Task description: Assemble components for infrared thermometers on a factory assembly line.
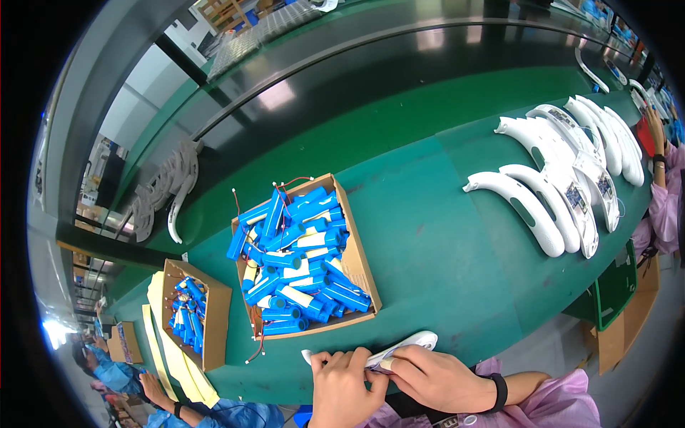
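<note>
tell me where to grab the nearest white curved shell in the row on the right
Take the nearest white curved shell across its narrow arm near the left tip, coming from above. It lies flat on the green table, and that end sticks out clear of its neighbours, while its wider right end overlaps the next shell.

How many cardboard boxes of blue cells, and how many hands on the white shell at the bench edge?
Cardboard boxes of blue cells: 2, large box and small box
Hands on white shell: 2, left hand, right hand
Total: 4
</note>
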{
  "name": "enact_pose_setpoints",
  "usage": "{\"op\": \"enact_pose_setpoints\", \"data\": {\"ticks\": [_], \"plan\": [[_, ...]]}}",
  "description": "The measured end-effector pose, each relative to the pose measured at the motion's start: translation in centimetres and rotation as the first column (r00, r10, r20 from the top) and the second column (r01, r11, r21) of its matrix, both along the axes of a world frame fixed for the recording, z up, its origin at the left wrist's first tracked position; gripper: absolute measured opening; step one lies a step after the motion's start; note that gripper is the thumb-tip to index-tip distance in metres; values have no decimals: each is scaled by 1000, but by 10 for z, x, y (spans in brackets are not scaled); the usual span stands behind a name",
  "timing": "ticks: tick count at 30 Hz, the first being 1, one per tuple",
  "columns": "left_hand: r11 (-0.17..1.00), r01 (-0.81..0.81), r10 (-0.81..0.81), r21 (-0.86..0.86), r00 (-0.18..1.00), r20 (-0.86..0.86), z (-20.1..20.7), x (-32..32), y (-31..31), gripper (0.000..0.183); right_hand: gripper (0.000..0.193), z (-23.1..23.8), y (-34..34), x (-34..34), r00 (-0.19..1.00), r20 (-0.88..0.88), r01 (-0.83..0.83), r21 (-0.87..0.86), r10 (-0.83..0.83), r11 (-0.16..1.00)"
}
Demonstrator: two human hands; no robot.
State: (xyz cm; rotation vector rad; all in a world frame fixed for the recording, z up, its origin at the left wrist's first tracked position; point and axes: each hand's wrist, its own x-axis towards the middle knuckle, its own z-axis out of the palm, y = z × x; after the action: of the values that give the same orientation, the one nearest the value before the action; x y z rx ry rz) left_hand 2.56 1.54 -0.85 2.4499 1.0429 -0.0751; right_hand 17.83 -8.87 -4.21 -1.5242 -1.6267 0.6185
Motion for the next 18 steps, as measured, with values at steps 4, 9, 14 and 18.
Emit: {"op": "enact_pose_setpoints", "data": {"ticks": [4, 9, 14, 18], "plan": [[981, -69, 67, 179, 998, 19, -8, 12, -10, 19, 34, -2, -1, 2, 1000, 22, 1, -14, 0, 1000], [965, -65, 62, 255, 998, 20, -4, 20, -10, 20, 58, -6, -9, -4, 998, -40, -52, -83, 49, 995], [998, -54, 55, -19, 997, 45, 11, 8, -4, 32, 51, 7, -6, -3, 969, 236, 73, 20, -76, 997], [983, 37, 4, -181, 975, 221, 60, -3, 19, 36, 49, 8, -8, 5, 895, 442, 40, 34, -51, 999]]}}
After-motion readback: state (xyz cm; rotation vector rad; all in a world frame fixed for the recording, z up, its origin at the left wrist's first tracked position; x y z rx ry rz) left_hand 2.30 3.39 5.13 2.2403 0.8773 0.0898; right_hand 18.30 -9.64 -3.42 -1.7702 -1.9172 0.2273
